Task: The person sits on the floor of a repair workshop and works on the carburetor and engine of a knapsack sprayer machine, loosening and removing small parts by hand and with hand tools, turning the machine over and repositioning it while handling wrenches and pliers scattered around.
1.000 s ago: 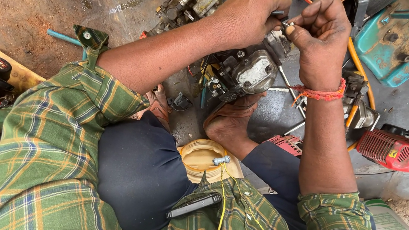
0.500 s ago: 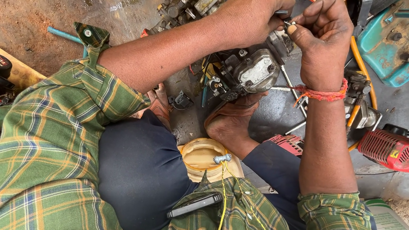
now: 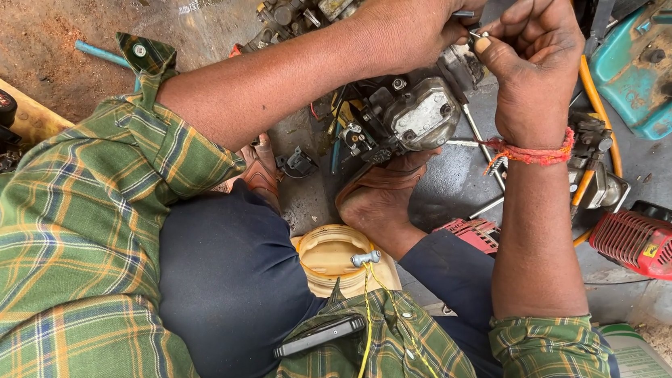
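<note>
Two hands (image 3: 416, 18) (image 3: 530, 56) pinch one small metal part (image 3: 476, 34) above one engine (image 3: 407, 114).

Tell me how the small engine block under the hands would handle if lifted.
The engine block looks like solid metal, so probably heavy for its size and stiff. Its grimy surfaces and the stained floor suggest oil, so it may be slippery. A foot braces it, hinting it tips or shifts when worked on.
</note>
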